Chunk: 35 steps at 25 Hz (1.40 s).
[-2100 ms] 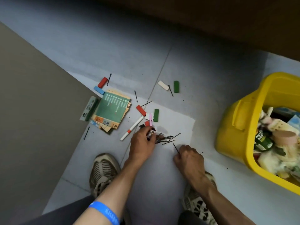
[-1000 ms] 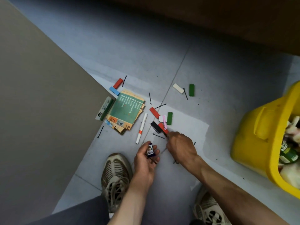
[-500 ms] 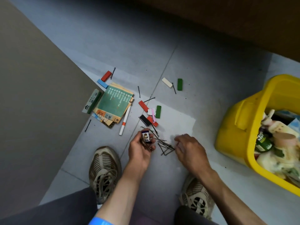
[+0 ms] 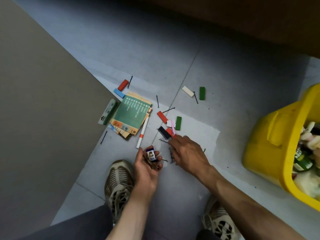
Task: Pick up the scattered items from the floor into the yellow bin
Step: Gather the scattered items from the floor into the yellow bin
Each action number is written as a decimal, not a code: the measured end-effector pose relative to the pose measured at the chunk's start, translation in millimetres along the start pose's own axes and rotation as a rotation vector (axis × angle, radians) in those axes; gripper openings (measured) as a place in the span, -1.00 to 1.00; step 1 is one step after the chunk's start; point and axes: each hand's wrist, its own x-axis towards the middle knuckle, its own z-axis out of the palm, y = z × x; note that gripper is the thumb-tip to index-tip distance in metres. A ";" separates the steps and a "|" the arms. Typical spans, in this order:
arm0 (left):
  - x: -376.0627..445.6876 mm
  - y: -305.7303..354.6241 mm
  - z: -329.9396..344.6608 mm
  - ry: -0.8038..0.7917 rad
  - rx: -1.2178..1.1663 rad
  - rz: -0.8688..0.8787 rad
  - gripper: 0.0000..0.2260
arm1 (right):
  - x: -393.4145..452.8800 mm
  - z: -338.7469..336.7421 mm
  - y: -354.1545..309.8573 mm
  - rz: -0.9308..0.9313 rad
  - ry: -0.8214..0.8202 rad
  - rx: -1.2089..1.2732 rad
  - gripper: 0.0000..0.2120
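Grey tiled floor [image 4: 225, 70] bears coloured blocks [image 4: 202, 93], hairpins [image 4: 157, 101], booklets [image 4: 132, 115], a marker [image 4: 142, 132].

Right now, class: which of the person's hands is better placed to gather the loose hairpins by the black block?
The right hand: it rests on the floor beside the black block, while the left hand is cupped, holding items.

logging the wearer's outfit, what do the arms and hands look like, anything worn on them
Both arms are bare to the frame edge: no sleeves, no gloves on the left hand or the right hand. No watch, rings or markings show on either; no wristband is in view.
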 end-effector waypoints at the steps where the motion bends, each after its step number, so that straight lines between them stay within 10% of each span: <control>1: 1.2 3.6 -3.0 0.000 0.006 0.008 -0.62 | 12.1 0.9 -3.4 -0.074 -0.023 -0.031 -0.75; 6: 7.2 10.1 -1.2 -0.001 0.039 0.030 -0.62 | 12.9 -4.4 11.0 -0.180 -0.089 -0.140 -0.82; 12: 6.5 -2.5 1.7 0.020 0.018 0.013 -0.66 | -62.2 -0.3 44.4 0.437 -0.006 0.008 -0.66; 28: 4.5 6.6 -17.9 0.005 -0.007 0.015 -0.56 | 53.7 8.7 -9.1 0.170 0.009 -0.086 -0.55; 35: 4.5 18.5 -23.4 0.011 -0.010 0.034 -0.56 | 65.9 -0.6 -12.1 0.171 -0.057 0.019 -0.80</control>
